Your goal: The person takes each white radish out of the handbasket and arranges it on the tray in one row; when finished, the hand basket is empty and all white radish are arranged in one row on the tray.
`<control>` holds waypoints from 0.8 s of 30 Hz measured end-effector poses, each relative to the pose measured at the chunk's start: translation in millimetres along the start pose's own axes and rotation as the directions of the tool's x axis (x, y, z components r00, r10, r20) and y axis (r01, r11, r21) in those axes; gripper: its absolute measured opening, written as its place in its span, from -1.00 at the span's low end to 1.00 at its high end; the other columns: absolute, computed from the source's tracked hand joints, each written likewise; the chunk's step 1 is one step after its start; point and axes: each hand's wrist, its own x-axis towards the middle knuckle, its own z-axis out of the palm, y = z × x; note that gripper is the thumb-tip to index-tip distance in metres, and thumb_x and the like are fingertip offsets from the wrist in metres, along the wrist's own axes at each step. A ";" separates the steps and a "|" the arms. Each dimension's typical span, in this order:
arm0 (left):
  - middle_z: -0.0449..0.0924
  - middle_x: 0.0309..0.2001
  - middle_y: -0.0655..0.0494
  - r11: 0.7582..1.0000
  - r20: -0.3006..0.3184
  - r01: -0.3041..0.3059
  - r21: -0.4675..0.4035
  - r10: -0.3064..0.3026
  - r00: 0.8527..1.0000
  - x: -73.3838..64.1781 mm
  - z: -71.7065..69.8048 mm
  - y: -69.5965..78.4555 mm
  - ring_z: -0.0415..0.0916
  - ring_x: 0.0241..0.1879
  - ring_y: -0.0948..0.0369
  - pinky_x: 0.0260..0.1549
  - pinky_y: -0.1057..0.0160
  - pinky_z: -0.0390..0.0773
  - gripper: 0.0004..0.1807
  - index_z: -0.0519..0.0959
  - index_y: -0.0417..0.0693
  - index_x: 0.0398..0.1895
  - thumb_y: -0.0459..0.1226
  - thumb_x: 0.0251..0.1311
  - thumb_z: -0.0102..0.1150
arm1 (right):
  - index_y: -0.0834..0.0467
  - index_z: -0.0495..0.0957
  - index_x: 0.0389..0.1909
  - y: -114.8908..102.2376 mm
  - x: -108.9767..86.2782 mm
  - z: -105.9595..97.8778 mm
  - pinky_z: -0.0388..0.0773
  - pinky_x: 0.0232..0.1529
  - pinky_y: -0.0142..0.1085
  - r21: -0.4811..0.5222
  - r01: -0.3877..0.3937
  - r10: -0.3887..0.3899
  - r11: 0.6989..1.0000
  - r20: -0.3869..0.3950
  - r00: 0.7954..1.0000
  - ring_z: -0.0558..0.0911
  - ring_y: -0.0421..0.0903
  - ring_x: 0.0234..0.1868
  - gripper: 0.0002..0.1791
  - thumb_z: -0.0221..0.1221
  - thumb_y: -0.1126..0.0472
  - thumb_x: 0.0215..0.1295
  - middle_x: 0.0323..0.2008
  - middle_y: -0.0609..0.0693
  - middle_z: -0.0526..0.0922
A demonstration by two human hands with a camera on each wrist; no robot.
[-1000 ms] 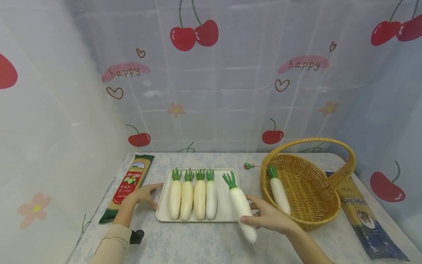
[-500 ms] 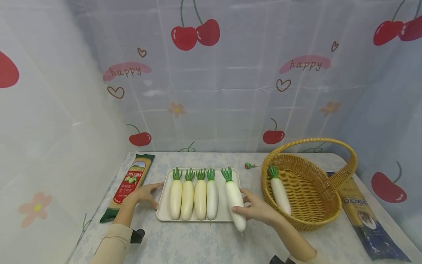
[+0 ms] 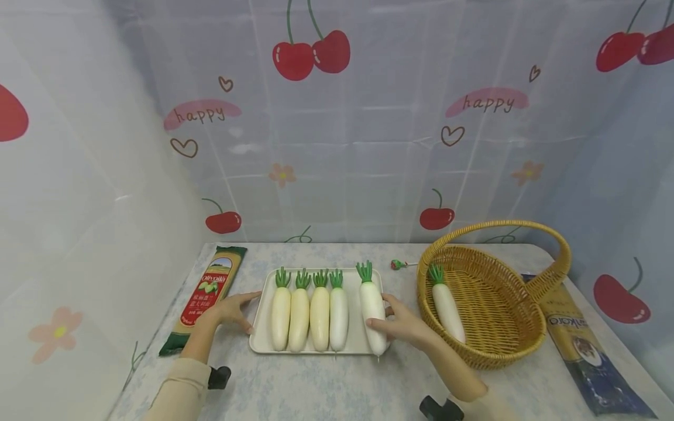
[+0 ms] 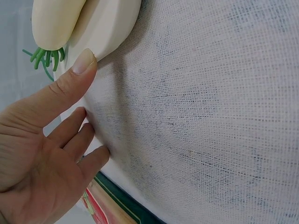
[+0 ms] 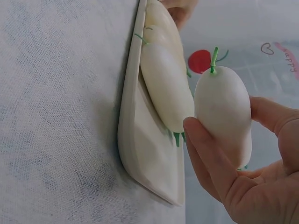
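Note:
My right hand [image 3: 408, 324] holds a white radish [image 3: 372, 307] with green stems, thumb on one side and fingers on the other. In the right wrist view, this radish [image 5: 223, 112] hangs above the right part of the cream tray [image 5: 149, 154], apart from it. Several pale radishes [image 3: 320, 318] lie side by side on the tray, stems toward the back. My left hand [image 3: 231, 310] is at the tray's left edge, fingers spread. The left wrist view shows its thumb [image 4: 77, 77] at the tray's rim [image 4: 119, 35], the other fingers loosely bent.
A wicker basket [image 3: 500, 316] with a tall handle stands on the right, one white radish [image 3: 447, 310] inside. Beyond it lies a gold and blue packet [image 3: 584, 351]. A pasta packet [image 3: 205, 301] lies at the left. A small red-and-green item [image 3: 397, 265] lies behind the tray.
My right hand has carried the radish left and back over the tray's right side, and the radish has turned more in line with the others. The left hand stays put.

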 end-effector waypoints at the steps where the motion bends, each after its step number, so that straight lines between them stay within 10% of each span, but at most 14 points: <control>1: 0.15 0.30 -0.46 1.000 0.000 0.000 -0.001 0.000 1.000 -0.1 -0.2 0.2 0.05 0.31 -0.32 0.22 -0.24 0.18 0.08 0.21 -0.27 0.36 -0.29 -0.34 0.58 | 0.40 -0.08 0.40 1.1 1.8 0.8 0.64 -0.34 -0.15 -0.004 -0.004 0.004 1.000 -0.010 1.000 0.62 -0.03 -0.34 -0.01 0.29 0.07 0.16 -0.05 0.33 0.44; 24: 0.14 0.30 -0.46 1.000 0.000 -0.001 -0.015 0.001 1.000 0.3 0.4 -1.4 0.05 0.31 -0.32 0.23 -0.24 0.18 0.07 0.21 -0.27 0.36 -0.33 -0.34 0.57 | 0.38 0.10 0.33 9.9 27.9 12.6 0.65 -0.34 -0.13 0.012 -0.047 0.048 0.999 -0.065 0.997 0.62 0.00 -0.35 -0.18 0.30 0.18 0.15 -0.27 0.23 0.51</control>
